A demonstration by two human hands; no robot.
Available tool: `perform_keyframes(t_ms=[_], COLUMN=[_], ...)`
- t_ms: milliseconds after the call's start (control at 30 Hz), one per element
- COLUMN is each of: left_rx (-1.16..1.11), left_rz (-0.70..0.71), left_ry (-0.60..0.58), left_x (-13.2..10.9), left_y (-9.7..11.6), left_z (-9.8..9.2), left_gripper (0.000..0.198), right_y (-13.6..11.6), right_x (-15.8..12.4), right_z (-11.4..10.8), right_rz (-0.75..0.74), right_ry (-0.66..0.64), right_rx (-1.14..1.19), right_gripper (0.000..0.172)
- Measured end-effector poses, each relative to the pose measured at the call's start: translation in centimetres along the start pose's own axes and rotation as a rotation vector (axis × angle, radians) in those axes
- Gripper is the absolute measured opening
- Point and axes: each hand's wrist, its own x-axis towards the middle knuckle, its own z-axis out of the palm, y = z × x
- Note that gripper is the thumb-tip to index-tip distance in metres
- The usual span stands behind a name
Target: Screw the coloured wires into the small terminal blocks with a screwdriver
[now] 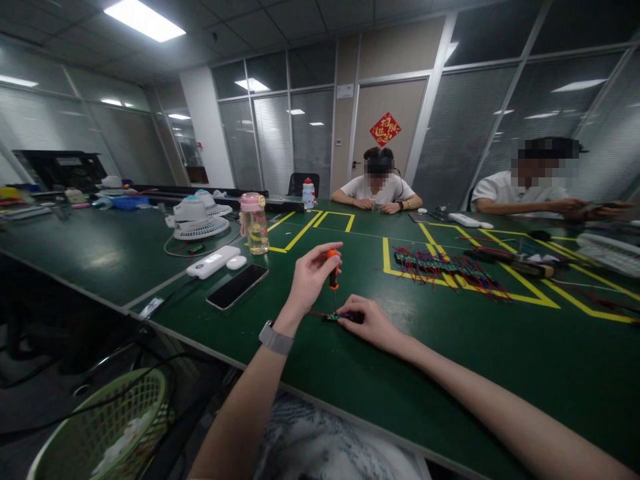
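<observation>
My left hand (pixel 314 277) grips an orange and black screwdriver (pixel 333 272) that stands upright, its thin shaft pointing down. The screwdriver's tip meets a small green circuit board (pixel 331 317) lying on the green table. With closed fingers, my right hand (pixel 367 320) holds the right end of this board against the tabletop. A dark part shows beneath those fingers, mostly covered. Red wire runs out from the board's left side. A grey band with a watch circles my left wrist.
Wired circuit boards (pixel 445 267) lie inside yellow tape at right. A phone (pixel 238 287), white power strip (pixel 214 262), pink-lidded bottle (pixel 255 225) and white fan (pixel 200 220) are at left. A green basket (pixel 105 427) stands below the table edge. Two people sit across.
</observation>
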Motion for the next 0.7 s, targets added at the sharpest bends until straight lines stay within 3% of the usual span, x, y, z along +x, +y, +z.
perform_keyframes(t_ms=[100, 300, 467, 633, 700], left_rx=[0.125, -0.105, 0.126, -0.091, -0.081], left_rz=[0.044, -0.043, 0.042, -0.035, -0.043], left_ry=[0.037, -0.079, 0.042, -0.048, -0.047], left_x=[0.03, 0.03, -0.02, 0.01, -0.02], left_y=[0.05, 0.00, 0.11, 0.17, 0.19], left_z=[-0.11, 0.14, -0.01, 0.10, 0.11], left_gripper=[0.025, 0.037, 0.027, 0.034, 0.034], right_y=[0.05, -0.27, -0.41, -0.19, -0.14], right_x=[-0.01, 0.07, 0.04, 0.03, 0.04], right_z=[0.02, -0.05, -0.15, -0.06, -0.01], right_rz=[0.006, 0.011, 0.019, 0.015, 0.016], right_ry=[-0.007, -0.003, -0.008, -0.005, -0.001], right_rx=[0.002, 0.000, 0.008, 0.010, 0.008], right_gripper=[0.014, 0.013, 0.013, 0.013, 0.013])
